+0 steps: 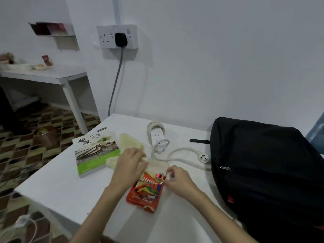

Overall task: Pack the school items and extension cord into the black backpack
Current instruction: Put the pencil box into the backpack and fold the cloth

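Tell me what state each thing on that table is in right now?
Black backpack: lying down, zipped.
Colour pencil box: open, pencil tips showing.
Extension cord: unplugged, loose on the table.
Book: closed.
Left hand: resting flat on a cream pouch.
Right hand: fingers curled at the pencils.

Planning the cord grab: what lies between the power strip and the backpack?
Head view: the white cord and its plug lie between power strip and backpack, plus the bag's black strap.

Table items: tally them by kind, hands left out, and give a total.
Book: 1
Colour pencil box: 1
Extension cord: 1
Black backpack: 1
Pale cloth pieces: 2 or more, overlapped and partly under the left hand, exact count unclear
Total: at least 6
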The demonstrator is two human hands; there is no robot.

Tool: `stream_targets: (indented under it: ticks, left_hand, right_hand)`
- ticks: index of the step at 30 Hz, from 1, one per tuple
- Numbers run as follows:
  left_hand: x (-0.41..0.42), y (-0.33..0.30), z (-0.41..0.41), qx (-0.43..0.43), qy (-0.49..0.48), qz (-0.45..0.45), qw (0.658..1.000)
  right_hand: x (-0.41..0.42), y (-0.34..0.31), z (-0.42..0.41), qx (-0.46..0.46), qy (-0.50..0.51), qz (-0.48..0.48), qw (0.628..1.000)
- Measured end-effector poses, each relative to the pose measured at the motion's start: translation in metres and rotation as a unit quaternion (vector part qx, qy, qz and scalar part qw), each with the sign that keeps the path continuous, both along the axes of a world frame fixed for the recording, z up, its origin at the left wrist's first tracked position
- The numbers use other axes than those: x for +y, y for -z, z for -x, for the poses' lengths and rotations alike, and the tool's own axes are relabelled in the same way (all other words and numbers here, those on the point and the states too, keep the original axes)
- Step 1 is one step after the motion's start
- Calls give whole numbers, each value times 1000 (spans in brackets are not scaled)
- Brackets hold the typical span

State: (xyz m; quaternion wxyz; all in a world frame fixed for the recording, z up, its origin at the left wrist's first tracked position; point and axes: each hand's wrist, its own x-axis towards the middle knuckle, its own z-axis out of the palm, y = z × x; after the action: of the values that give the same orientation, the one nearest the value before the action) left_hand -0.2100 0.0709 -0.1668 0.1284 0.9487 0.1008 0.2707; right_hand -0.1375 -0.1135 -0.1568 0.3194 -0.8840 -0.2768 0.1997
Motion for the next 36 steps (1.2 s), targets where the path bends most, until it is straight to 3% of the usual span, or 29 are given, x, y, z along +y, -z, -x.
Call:
stream_targets:
  ticks: [2,4,9,13,16,20,22,25,30,33,36]
  left_hand:
    - [4,6,-1,66,15,-10,998]
    - [16,11,1,74,10,-16,997]
    - [45,12,1,80,-105,-83,988]
    - [31,18,-4,113,-54,-128,984]
    - [25,22,-5,119,-41,-129,984]
    - [22,14,-10,84,-26,-16,996]
    - [13,6,-9,9,1,41,999]
    - [-4,6,-12,-41,82,123,988]
    - [-27,6,-27,135,165,245,946]
    - [-36,9,-38,156,169,324,917]
    - [-37,14,-47,140,147,316,927]
  right_hand:
    - [9,8,-6,-6,32,17,999]
    - [13,12,-11,-22,51,37,998]
    - [28,14,-11,-70,88,54,992]
    - [38,20,-4,-107,115,25,987]
    - [39,23,-6,-61,128,-22,990]
    - [22,10,-18,149,146,-181,961]
    - [10,4,-21,232,156,-240,929]
    - [-3,3,-27,234,202,-298,903]
    - [-14,-8,-28,238,218,-352,879]
    - [-20,-11,-27,236,210,-356,879]
    - [-23,-13,-23,235,195,-326,895]
